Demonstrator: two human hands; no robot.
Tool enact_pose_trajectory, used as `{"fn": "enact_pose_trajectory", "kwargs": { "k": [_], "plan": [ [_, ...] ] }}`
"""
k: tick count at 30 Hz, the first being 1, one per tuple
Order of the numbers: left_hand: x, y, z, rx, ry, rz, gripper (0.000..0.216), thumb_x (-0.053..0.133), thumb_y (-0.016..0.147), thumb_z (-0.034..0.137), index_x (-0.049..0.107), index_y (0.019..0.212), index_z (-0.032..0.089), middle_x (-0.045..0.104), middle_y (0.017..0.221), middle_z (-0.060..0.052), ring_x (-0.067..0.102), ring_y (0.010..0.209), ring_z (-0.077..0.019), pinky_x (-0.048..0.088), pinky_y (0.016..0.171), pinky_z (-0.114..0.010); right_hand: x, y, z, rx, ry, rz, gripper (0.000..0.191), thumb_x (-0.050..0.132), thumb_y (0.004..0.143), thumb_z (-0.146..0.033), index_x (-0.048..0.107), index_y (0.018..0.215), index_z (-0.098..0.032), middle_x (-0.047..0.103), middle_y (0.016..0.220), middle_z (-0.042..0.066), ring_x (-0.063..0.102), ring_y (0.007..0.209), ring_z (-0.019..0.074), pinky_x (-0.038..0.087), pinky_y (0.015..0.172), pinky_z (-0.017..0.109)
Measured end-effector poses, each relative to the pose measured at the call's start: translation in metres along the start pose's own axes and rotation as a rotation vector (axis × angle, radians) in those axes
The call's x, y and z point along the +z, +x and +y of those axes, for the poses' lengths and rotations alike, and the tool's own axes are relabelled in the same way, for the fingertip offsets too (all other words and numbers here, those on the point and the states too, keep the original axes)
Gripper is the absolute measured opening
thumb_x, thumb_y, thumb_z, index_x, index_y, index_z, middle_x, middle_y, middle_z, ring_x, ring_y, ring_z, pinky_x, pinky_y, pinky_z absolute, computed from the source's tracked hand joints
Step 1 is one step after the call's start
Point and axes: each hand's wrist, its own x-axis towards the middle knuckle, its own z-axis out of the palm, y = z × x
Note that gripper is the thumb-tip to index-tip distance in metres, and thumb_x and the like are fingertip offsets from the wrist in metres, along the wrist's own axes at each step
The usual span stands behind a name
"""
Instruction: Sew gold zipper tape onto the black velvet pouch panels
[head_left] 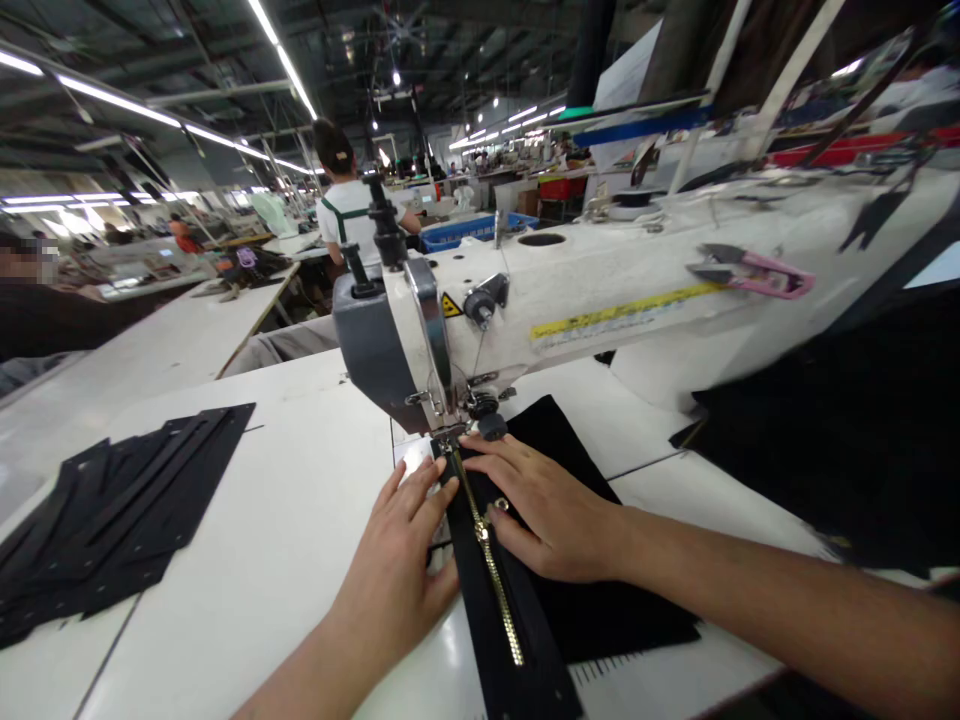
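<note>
A black fabric piece with a gold metal zipper [495, 585] runs lengthwise under the presser foot of a white sewing machine [600, 290]. The gold zipper slider [481, 531] sits partway along the teeth. My left hand [405, 540] lies on the left edge of the strip, fingers stretched toward the needle area. My right hand [551, 505] rests flat on the black fabric [600, 610] right of the zipper, fingertips close to the presser foot. Near its thumb shows a small gold ring-like part [502, 504]. Both hands press from above without gripping.
Stacked black fabric pieces [127, 510] lie on the left of the white table. Pink-handled thread snips [750, 270] rest on the machine arm, above a yellow measuring tape [622, 310]. More dark fabric [840, 430] is at the right. A person in a white shirt [352, 215] works ahead.
</note>
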Motion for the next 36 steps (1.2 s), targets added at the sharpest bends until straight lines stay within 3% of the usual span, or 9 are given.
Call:
{"fn": "enact_pose_trajectory", "kwargs": {
  "k": [5,18,27,36],
  "plan": [
    [-0.003,0.004,0.001,0.074,0.032,-0.006,0.042,0.041,0.074,0.013,0.053,0.113,0.004,0.053,0.121,-0.019,0.046,0.116,-0.0279,0.041,0.097,-0.048,0.009,0.0,0.002,-0.044,-0.179,-0.099,0.045,0.033,0.088,-0.021,0.044,0.122,0.007,0.041,0.13,0.025,0.031,0.126,0.0274,0.027,0.105,0.041],
    [-0.004,0.01,0.002,0.14,0.099,0.003,0.04,0.04,0.072,0.013,0.059,0.104,0.0,0.058,0.113,-0.02,0.051,0.109,-0.0306,0.044,0.094,-0.048,0.01,0.001,0.0,-0.048,-0.255,-0.092,0.046,0.035,0.089,-0.023,0.046,0.121,0.007,0.043,0.129,0.023,0.032,0.126,0.0254,0.022,0.108,0.036],
    [-0.006,0.011,0.002,0.084,0.031,-0.056,0.042,0.042,0.073,0.013,0.055,0.111,0.001,0.054,0.117,-0.02,0.047,0.113,-0.0301,0.039,0.097,-0.05,0.014,0.001,0.003,-0.066,-0.264,-0.079,0.045,0.033,0.09,-0.023,0.047,0.121,0.006,0.042,0.13,0.023,0.032,0.126,0.0273,0.026,0.107,0.039],
    [-0.006,0.016,-0.006,0.056,-0.006,-0.017,0.043,0.045,0.071,0.012,0.053,0.112,0.005,0.056,0.109,-0.019,0.048,0.111,-0.0294,0.043,0.095,-0.049,0.014,0.012,0.009,-0.116,-0.238,-0.035,0.04,0.036,0.087,-0.018,0.052,0.115,0.007,0.052,0.119,0.024,0.044,0.116,0.0284,0.033,0.103,0.04]
  ]
}}
